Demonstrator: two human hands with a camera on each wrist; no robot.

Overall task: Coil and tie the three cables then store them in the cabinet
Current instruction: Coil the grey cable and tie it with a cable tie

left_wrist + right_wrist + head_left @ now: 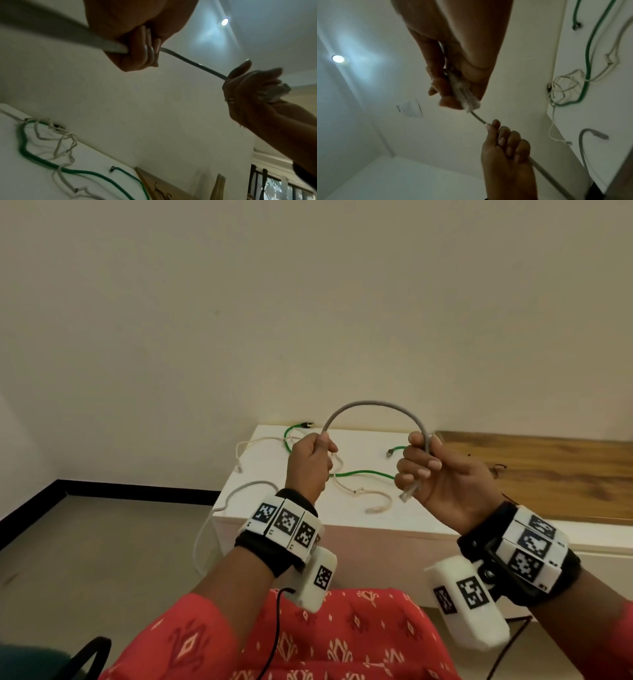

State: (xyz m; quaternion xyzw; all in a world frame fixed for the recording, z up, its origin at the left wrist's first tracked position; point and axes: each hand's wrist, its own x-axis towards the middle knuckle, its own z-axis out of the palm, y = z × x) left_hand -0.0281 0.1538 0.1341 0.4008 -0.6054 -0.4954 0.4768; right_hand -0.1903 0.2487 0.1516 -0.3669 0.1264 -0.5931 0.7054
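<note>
A grey cable point(373, 405) arches in the air between my two hands above a white cabinet point(349, 522). My left hand point(310, 460) grips the cable in a fist; the rest of it hangs off the cabinet's left edge. My right hand point(424, 470) holds the cable near its clear plug point(409, 491), which points down. A green cable point(363, 473) and a thin cream cable point(346, 484) lie loose and tangled on the cabinet top. The grey cable point(192, 62) runs taut from hand to hand in the left wrist view, and its plug point(464, 93) shows in the right wrist view.
A wooden bench top point(534, 474) adjoins the cabinet on the right. A plain wall stands behind, and a black skirting point(102, 489) meets the grey floor on the left. My red patterned clothing point(325, 642) fills the foreground.
</note>
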